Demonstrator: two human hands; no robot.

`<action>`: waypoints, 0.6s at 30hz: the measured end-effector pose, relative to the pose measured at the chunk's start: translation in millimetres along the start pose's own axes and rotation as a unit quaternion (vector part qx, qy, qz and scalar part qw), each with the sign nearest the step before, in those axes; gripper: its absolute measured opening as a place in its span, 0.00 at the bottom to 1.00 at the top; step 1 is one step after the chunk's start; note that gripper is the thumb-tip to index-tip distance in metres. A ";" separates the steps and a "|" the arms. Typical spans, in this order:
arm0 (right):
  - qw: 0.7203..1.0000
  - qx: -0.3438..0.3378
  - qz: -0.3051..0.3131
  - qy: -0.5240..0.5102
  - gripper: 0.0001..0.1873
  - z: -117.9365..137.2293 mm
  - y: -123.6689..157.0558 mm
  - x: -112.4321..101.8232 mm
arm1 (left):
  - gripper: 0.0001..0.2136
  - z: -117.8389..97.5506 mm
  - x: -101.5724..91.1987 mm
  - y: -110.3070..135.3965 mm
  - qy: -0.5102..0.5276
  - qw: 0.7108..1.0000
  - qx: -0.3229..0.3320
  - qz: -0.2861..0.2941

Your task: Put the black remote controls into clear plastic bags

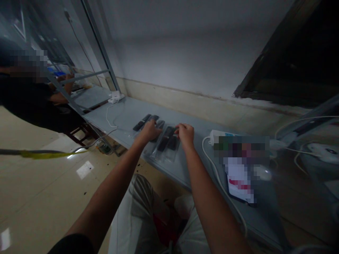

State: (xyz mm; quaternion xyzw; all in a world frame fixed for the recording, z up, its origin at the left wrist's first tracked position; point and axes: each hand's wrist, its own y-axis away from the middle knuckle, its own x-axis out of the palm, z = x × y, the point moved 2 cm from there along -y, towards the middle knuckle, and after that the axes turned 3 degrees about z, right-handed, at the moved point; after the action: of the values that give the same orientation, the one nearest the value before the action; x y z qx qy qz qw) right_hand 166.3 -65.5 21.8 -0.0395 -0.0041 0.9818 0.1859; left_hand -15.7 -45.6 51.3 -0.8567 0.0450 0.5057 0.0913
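Several slim black remote-like devices in clear plastic bags lie on a grey table (124, 113). My left hand (149, 131) rests on one bagged device (159, 124), fingers curled over it. My right hand (185, 134) presses on the top of another bagged device (167, 138), with one more black device (173, 144) beside it in the bag. Two further black devices (144, 121) lie just beyond my left hand. Whether either hand actually grips a device is hard to tell in the dim light.
A white power strip (221, 134) with a white cable (214, 165) sits right of my right hand, a white adapter (115, 97) at the table's far left. Another person in dark clothes (26, 102) sits left. A yellow strap (42, 154) crosses the floor.
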 end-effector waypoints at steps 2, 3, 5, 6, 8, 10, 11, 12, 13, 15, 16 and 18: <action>0.994 -0.051 -0.073 0.071 0.10 -7.4 -8.1 -5.1 | 0.22 -2.2 7.2 5.5 -0.066 0.997 0.006 0.028; 0.987 -0.071 -0.091 0.116 0.10 -11.6 -10.6 -5.7 | 0.21 -4.3 10.8 8.1 -0.098 0.994 0.012 0.045; 0.973 -0.085 -0.088 0.195 0.11 -20.8 -13.5 -3.5 | 0.19 -8.9 16.8 12.0 -0.150 0.986 0.027 0.065; 0.965 -0.095 -0.079 0.230 0.13 -24.8 -14.1 -1.5 | 0.19 -11.0 19.2 13.3 -0.170 0.982 0.038 0.069; 0.949 -0.129 -0.060 0.282 0.17 -31.3 -14.3 3.1 | 0.23 -14.0 23.5 14.7 -0.192 0.976 0.066 0.073; 0.935 -0.166 -0.036 0.312 0.21 -36.2 -14.5 7.8 | 0.25 -15.4 27.7 14.7 -0.200 0.972 0.099 0.079; 0.931 -0.176 -0.024 0.320 0.22 -38.5 -14.9 10.1 | 0.25 -15.6 29.9 14.2 -0.201 0.970 0.112 0.083; 0.929 -0.179 -0.013 0.324 0.22 -40.9 -15.3 12.5 | 0.24 -15.6 32.0 13.4 -0.201 0.968 0.121 0.084; 0.928 -0.177 -0.007 0.326 0.22 -43.2 -15.7 14.8 | 0.23 -15.7 34.3 12.3 -0.201 0.967 0.130 0.086; 0.931 -0.170 -0.006 0.323 0.22 -47.5 -15.9 19.7 | 0.20 -16.0 39.1 9.3 -0.197 0.965 0.151 0.086; 0.934 -0.167 -0.011 0.317 0.22 -49.4 -15.6 22.2 | 0.20 -16.2 41.6 7.6 -0.192 0.965 0.160 0.084; 0.938 -0.164 -0.021 0.305 0.24 -52.6 -14.2 26.8 | 0.20 -15.9 46.3 4.1 -0.180 0.966 0.169 0.072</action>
State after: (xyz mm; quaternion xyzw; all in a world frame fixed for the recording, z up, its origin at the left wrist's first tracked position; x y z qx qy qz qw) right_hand 150.8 -42.8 -32.4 -0.3667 -0.1096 0.9041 0.1901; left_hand 19.7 -52.1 17.9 -0.7182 0.1739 0.6420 0.2044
